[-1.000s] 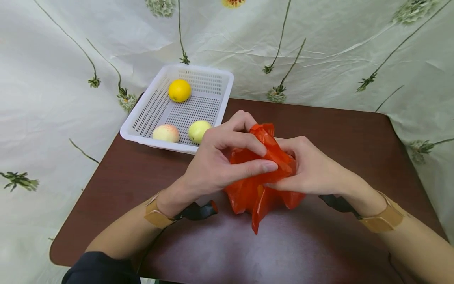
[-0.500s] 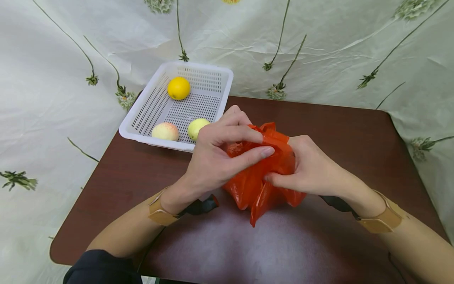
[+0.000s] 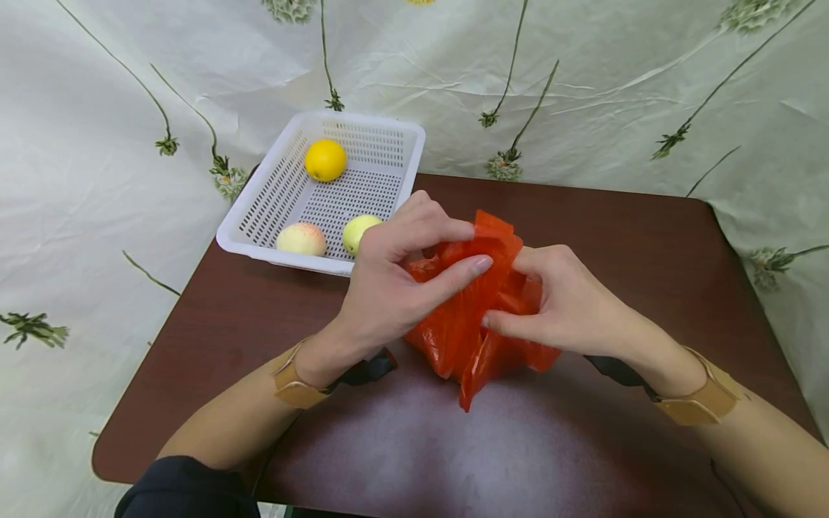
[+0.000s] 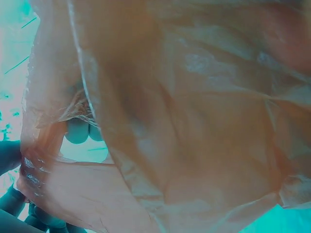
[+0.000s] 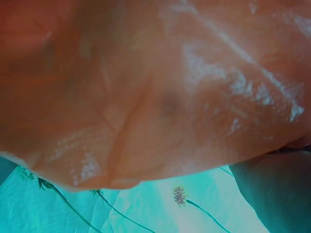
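A thin, crumpled red plastic bag [image 3: 460,327] is held above the table between both hands. My left hand [image 3: 391,280] pinches its upper edge between thumb and fingers. On the other side, my right hand [image 3: 570,306] grips the bag, the thumb in front and the other fingers hidden by the plastic. Close up, the bag [image 4: 204,141] fills most of the left wrist view, with fingertips [image 4: 77,131] showing through a gap in it. Sheets of the same bag [image 5: 170,111] cover much of the right wrist view. Whether anything lies inside cannot be made out.
A white perforated basket [image 3: 291,260] stands at the table's back left. It holds an orange [image 3: 326,160], a peach [image 3: 301,239] and a yellow-green round fruit [image 3: 360,232]. Behind the dark brown table [image 3: 622,230] hangs a flower-patterned cloth [image 3: 602,93].
My left thumb and fingers have shifted slightly up and left along the bag's edge. The bag's top now stands higher, and the right fingers have moved a little on the plastic.
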`<state>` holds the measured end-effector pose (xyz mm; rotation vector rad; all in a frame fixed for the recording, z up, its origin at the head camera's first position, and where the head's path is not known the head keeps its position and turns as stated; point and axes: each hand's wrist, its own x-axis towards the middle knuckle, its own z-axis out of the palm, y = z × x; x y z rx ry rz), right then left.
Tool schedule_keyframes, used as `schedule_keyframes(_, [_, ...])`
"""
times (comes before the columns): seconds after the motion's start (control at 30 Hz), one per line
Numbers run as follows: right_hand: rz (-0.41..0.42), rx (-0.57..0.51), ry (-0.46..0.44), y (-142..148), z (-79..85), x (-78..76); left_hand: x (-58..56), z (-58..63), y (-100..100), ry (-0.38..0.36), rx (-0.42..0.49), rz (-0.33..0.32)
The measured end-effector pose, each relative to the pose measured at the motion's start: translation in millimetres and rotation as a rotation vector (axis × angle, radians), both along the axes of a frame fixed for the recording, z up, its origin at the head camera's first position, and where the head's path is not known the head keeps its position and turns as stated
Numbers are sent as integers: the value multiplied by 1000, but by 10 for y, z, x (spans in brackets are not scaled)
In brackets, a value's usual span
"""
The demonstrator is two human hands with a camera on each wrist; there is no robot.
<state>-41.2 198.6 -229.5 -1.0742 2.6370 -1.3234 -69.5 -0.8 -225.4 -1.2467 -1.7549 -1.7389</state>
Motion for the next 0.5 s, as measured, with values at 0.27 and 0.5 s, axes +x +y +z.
schedule_keyframes(0.27, [-24,-14,37,-30,55,22,-8,-44,-51,-25,-104,47])
schedule_keyframes(0.5, [-77,-17,139,-44,59,24,15,-39,-67,-77,-258,93])
